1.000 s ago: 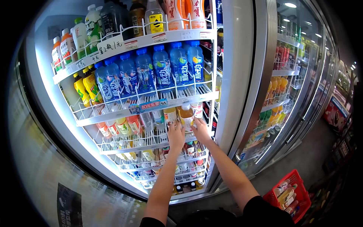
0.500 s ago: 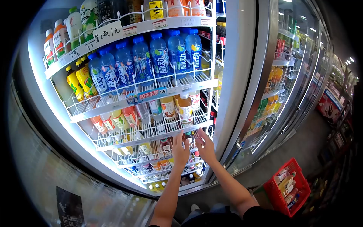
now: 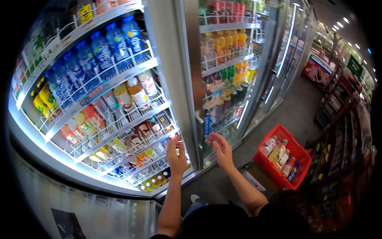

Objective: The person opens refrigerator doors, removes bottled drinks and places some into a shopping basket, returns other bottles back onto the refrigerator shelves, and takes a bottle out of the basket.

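My left hand (image 3: 176,157) is raised at the right edge of the lit drinks fridge, empty, with thumb and fingers apart and pointing up. Across a gap from it, my right hand (image 3: 221,150) hovers in front of the neighbouring glass door; its fingers are loosely bent and I make out nothing in them. Behind the left hand are wire shelves (image 3: 131,123) of bottles. Blue drink bottles (image 3: 101,51) fill an upper shelf, with an amber bottle (image 3: 137,95) on the shelf below. Neither hand touches a bottle.
A red shopping basket (image 3: 302,153) holding several bottles rests on a cardboard box (image 3: 258,179) at the right. The fridge's open door (image 3: 115,213) stands at lower left. Closed glass-door fridges (image 3: 229,75) continue rightward, facing dark store shelves (image 3: 338,131) across the aisle.
The view has swung right, bringing the basket and aisle further in. My hands have moved apart and away from the shelves, and my right hand's fingers have curled more.
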`<control>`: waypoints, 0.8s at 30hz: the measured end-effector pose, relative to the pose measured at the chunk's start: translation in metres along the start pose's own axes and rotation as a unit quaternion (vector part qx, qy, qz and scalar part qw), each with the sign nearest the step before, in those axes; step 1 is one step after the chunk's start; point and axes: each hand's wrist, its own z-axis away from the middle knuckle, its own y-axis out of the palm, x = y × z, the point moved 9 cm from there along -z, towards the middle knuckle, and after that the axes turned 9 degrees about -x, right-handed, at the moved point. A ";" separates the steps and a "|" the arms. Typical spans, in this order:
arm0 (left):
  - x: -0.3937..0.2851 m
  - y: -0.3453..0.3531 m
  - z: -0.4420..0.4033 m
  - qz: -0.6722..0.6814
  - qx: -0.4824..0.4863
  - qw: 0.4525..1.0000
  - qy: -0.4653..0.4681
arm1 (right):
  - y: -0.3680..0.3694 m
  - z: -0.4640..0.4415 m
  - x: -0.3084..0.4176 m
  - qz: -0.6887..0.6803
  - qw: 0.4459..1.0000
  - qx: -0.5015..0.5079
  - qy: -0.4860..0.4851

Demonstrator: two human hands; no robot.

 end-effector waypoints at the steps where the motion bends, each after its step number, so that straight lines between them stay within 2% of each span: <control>1: -0.009 0.015 0.010 0.019 0.019 1.000 -0.007 | -0.022 0.005 0.009 0.020 1.000 -0.015 -0.008; 5: -0.021 0.084 0.061 0.097 0.088 0.988 -0.077 | -0.123 0.038 0.036 0.083 0.991 -0.104 -0.019; 11: -0.084 0.181 0.149 0.153 0.224 0.959 -0.084 | -0.249 0.102 0.087 0.140 0.964 -0.225 -0.033; 14: -0.119 0.223 0.202 0.175 0.323 0.927 -0.079 | -0.290 0.135 0.112 0.169 0.952 -0.254 -0.016; 19: -0.142 0.264 0.309 0.191 0.419 0.883 -0.091 | -0.360 0.205 0.118 0.157 0.932 -0.327 0.009; 24: -0.158 0.285 0.359 0.205 0.469 0.853 -0.104 | -0.406 0.246 0.123 0.143 0.916 -0.374 0.021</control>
